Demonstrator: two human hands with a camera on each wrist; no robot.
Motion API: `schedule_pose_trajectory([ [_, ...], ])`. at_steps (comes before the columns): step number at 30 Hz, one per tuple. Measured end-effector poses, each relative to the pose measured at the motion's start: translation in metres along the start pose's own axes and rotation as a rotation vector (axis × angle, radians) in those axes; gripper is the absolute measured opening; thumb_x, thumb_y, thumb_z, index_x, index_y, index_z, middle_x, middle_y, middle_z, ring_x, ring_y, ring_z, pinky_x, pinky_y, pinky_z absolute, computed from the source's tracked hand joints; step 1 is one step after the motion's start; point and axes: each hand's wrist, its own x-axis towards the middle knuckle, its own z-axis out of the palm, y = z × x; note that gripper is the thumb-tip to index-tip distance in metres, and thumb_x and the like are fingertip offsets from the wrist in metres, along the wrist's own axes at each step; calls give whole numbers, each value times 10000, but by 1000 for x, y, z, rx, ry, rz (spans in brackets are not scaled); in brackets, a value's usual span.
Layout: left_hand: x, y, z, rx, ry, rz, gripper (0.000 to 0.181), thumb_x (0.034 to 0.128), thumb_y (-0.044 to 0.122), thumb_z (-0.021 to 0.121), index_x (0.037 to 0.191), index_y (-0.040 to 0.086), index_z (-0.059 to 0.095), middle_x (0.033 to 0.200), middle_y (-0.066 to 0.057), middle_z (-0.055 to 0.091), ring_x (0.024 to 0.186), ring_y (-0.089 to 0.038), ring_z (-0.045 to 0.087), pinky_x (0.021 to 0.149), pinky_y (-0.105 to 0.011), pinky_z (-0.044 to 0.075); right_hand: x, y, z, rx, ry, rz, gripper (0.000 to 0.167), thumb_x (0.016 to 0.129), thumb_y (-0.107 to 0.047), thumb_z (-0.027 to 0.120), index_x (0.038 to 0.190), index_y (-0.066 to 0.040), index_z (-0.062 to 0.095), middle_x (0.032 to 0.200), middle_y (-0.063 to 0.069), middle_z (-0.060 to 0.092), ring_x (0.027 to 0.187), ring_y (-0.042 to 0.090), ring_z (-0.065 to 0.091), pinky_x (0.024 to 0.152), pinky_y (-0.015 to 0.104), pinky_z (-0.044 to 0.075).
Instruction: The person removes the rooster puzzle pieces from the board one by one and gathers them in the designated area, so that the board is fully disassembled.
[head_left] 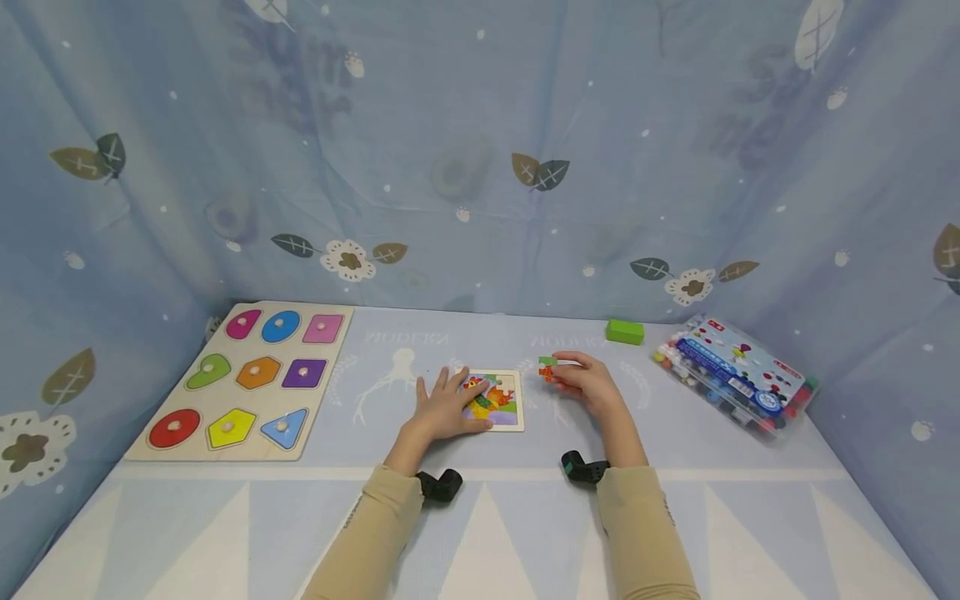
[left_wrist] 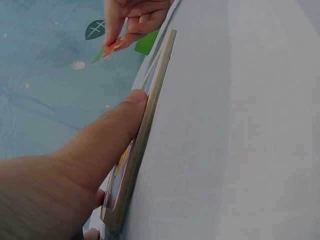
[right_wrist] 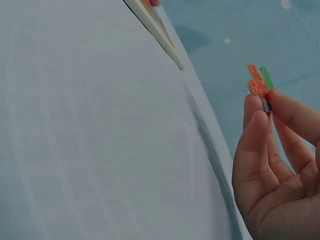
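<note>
A small jigsaw puzzle (head_left: 510, 417) in a wooden frame lies flat on the table, showing a colourful cartoon picture. My left hand (head_left: 441, 414) rests on its left part with the fingers spread, covering some of the picture. In the left wrist view, the thumb (left_wrist: 120, 117) lies along the edge of the wooden frame (left_wrist: 142, 140). To the right of the frame, my right hand (head_left: 592, 387) pinches an orange and green puzzle piece (head_left: 547, 371) between thumb and fingers. The right wrist view shows that piece (right_wrist: 258, 86) raised at the fingertips, apart from the frame.
At the left lies a wooden shape board (head_left: 255, 400) with several knobbed coloured shapes. A green block (head_left: 625, 332) sits near the back curtain (head_left: 480, 167). On the right is a clear plastic case (head_left: 738, 375) with colourful contents. Black wrist cameras (head_left: 442, 486) project beside both sleeves.
</note>
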Motion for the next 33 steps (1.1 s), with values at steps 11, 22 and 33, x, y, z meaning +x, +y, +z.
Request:
schedule_pose_trajectory([
  [11,2,0,2,0,-5,-4,712,807,562,603,1423,285,374,1526,-98,194,1390,-409,71,1015,-685,-2,-2,3,-24,24,57,5,481,860,7,611,1308,56,442,805,-38,659,708,67,649,665,199,523],
  [22,4,-2,3,7,3,-10,712,805,567,602,1421,292,375,1527,-92,196,1390,-408,73,1015,-684,-4,-7,0,-44,-49,137,47,434,849,-36,642,1248,42,492,764,-63,662,686,52,646,663,201,523],
  [33,2,0,1,-6,-3,-4,713,804,555,611,1418,272,385,1522,-105,207,1387,-416,82,1014,-686,2,-15,0,-63,-94,231,47,460,851,-60,649,1268,53,495,767,-86,634,675,21,632,665,185,519],
])
